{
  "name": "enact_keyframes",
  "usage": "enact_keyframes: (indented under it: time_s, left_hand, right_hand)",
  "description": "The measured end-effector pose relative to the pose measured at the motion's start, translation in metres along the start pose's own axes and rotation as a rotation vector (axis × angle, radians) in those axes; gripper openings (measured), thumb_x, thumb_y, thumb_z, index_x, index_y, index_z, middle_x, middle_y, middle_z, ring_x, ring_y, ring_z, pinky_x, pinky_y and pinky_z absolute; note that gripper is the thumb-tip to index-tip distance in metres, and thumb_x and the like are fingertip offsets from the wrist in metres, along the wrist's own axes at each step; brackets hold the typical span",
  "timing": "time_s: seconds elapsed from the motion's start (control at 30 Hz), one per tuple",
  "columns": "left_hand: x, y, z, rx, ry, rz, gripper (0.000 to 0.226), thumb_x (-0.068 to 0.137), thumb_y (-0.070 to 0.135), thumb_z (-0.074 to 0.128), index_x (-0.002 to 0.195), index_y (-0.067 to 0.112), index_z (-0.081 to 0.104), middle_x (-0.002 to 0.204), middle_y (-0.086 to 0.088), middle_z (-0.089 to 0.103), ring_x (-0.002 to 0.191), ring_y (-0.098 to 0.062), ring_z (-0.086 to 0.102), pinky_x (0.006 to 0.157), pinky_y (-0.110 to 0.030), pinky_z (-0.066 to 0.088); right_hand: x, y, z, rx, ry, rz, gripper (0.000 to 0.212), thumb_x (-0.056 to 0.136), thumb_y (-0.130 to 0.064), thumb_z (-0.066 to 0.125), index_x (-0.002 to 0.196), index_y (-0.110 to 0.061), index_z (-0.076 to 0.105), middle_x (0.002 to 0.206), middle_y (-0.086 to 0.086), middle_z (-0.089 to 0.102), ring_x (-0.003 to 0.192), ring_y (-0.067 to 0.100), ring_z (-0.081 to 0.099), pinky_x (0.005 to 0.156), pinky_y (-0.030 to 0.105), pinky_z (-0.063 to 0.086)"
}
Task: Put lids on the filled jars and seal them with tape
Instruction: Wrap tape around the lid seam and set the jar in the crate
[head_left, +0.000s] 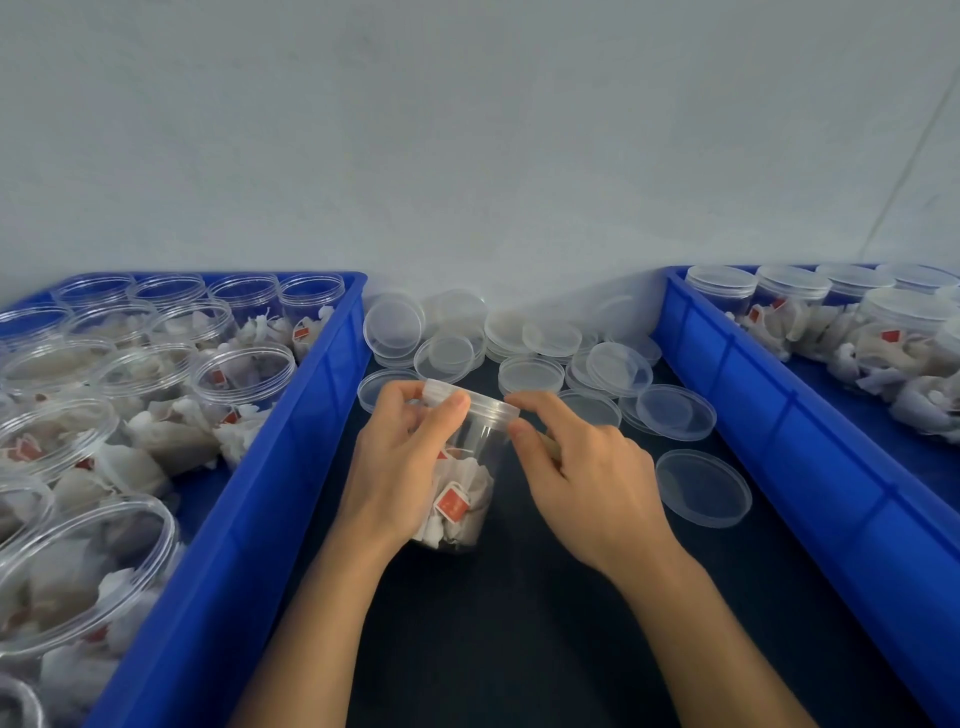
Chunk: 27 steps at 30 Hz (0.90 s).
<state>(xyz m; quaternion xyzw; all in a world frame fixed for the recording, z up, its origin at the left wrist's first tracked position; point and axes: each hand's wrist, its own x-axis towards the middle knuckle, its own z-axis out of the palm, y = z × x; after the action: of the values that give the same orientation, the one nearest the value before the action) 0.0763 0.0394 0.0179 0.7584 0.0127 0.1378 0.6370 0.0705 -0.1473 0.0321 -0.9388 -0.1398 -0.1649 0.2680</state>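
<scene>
l hand (400, 457) grips 1 lidded jar (462, 467), r fingers (524, 410) pinch lid (475, 397) (2 blue bins (270, 493))

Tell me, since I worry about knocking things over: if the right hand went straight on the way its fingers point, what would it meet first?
The right hand points up-left at the jar, so it would likely meet its lid almost at once; its fingertips seem to touch the rim already.

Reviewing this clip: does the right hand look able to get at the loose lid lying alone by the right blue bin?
Probably yes. The lone lid lies flat, uncovered, just beside the right hand, which only pinches the lid of the held jar.
</scene>
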Motion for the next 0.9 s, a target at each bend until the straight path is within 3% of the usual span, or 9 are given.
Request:
enact_keyframes:
  time_s: [0.13, 0.3, 0.4, 0.5, 0.63, 0.77, 0.9]
  left_hand:
    - [0.003, -0.004, -0.004, -0.013, -0.037, -0.008, 0.045, 0.084, 0.064, 0.065, 0.113, 0.030, 0.063, 0.105, 0.012, 0.076, 0.094, -0.011, 0.077, 0.073, -0.029, 0.059]
    - [0.001, 0.000, -0.005, 0.097, -0.079, 0.023, 0.054, 0.076, 0.080, 0.058, 0.110, 0.039, 0.058, 0.106, 0.020, 0.073, 0.096, -0.003, 0.074, 0.083, -0.034, 0.059]
    - [-0.001, 0.004, -0.003, 0.290, -0.060, 0.061, 0.056, 0.072, 0.087, 0.053, 0.111, 0.046, 0.053, 0.104, 0.023, 0.071, 0.096, 0.001, 0.071, 0.085, -0.034, 0.060]
    - [-0.002, 0.009, -0.003, 0.455, 0.011, 0.106, 0.074, 0.071, 0.093, 0.050, 0.127, 0.044, 0.055, 0.112, 0.023, 0.068, 0.105, -0.001, 0.067, 0.090, -0.037, 0.060]
    - [-0.004, 0.012, 0.002, 0.434, 0.002, 0.063, 0.091, 0.073, 0.097, 0.045, 0.143, 0.038, 0.048, 0.121, 0.018, 0.067, 0.115, -0.012, 0.067, 0.102, -0.049, 0.056]
    - [-0.005, 0.011, 0.005, 0.418, 0.035, 0.072, 0.088, 0.078, 0.093, 0.043, 0.143, 0.034, 0.051, 0.116, 0.017, 0.070, 0.109, -0.008, 0.069, 0.097, -0.048, 0.058]
    - [-0.003, 0.008, 0.000, 0.295, 0.074, 0.015, 0.075, 0.078, 0.090, 0.046, 0.132, 0.038, 0.058, 0.099, 0.014, 0.072, 0.095, -0.007, 0.070, 0.093, -0.049, 0.059]
  right_hand:
    - [-0.001, -0.001, 0.000, -0.024, -0.005, -0.006, 0.042, 0.100, -0.061, 0.024, 0.136, -0.051, 0.044, 0.066, -0.012, 0.064, 0.070, 0.019, 0.064, 0.072, 0.041, 0.056]
    - [-0.001, -0.002, 0.001, -0.025, 0.027, 0.004, 0.040, 0.099, -0.062, 0.029, 0.132, -0.051, 0.048, 0.072, -0.012, 0.068, 0.073, 0.019, 0.067, 0.074, 0.042, 0.057]
    - [-0.002, -0.004, 0.001, -0.024, 0.060, -0.001, 0.038, 0.100, -0.062, 0.031, 0.128, -0.049, 0.052, 0.070, -0.012, 0.067, 0.071, 0.018, 0.066, 0.071, 0.041, 0.056]
    - [-0.003, -0.006, 0.003, -0.057, 0.098, -0.017, 0.038, 0.102, -0.061, 0.033, 0.127, -0.047, 0.057, 0.069, -0.012, 0.065, 0.066, 0.018, 0.064, 0.065, 0.037, 0.053]
    - [-0.004, -0.011, 0.006, -0.082, 0.114, -0.029, 0.035, 0.104, -0.056, 0.039, 0.128, -0.043, 0.061, 0.063, -0.013, 0.055, 0.059, 0.016, 0.055, 0.057, 0.034, 0.045]
    - [-0.003, -0.007, 0.004, 0.038, -0.027, 0.025, 0.041, 0.103, -0.058, 0.028, 0.138, -0.051, 0.049, 0.072, -0.014, 0.059, 0.076, 0.017, 0.063, 0.076, 0.043, 0.053]
    - [-0.003, -0.003, 0.001, 0.179, -0.148, 0.002, 0.038, 0.107, -0.053, 0.035, 0.145, -0.059, 0.038, 0.060, -0.020, 0.056, 0.067, 0.008, 0.055, 0.073, 0.039, 0.046]
